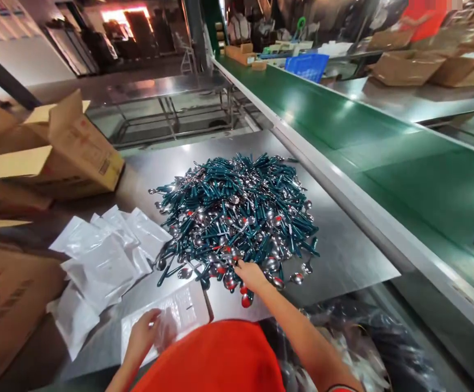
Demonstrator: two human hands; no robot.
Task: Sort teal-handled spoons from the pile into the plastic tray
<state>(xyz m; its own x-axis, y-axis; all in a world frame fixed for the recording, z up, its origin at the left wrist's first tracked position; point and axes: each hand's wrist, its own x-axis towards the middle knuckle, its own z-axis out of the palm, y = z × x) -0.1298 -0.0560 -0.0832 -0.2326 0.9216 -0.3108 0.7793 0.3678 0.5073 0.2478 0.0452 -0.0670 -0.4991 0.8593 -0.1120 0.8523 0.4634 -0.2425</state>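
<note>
Right hand grip closing on spoons at the near edge of the spoon pile. Left hand grip pinched on a clear bag, left of that pile on the desk. Picking step; next calls for bagging.

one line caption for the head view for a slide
Right hand reaches into a pile of teal-handled spoons; left hand rests on a clear bag.

A steel table fills the foreground, with a green conveyor belt running along its right side into the distance. Beyond the belt stands another steel bench carrying cardboard boxes and a blue crate. Open cartons sit at left. A grey wall and a lit doorway close the back.
</note>
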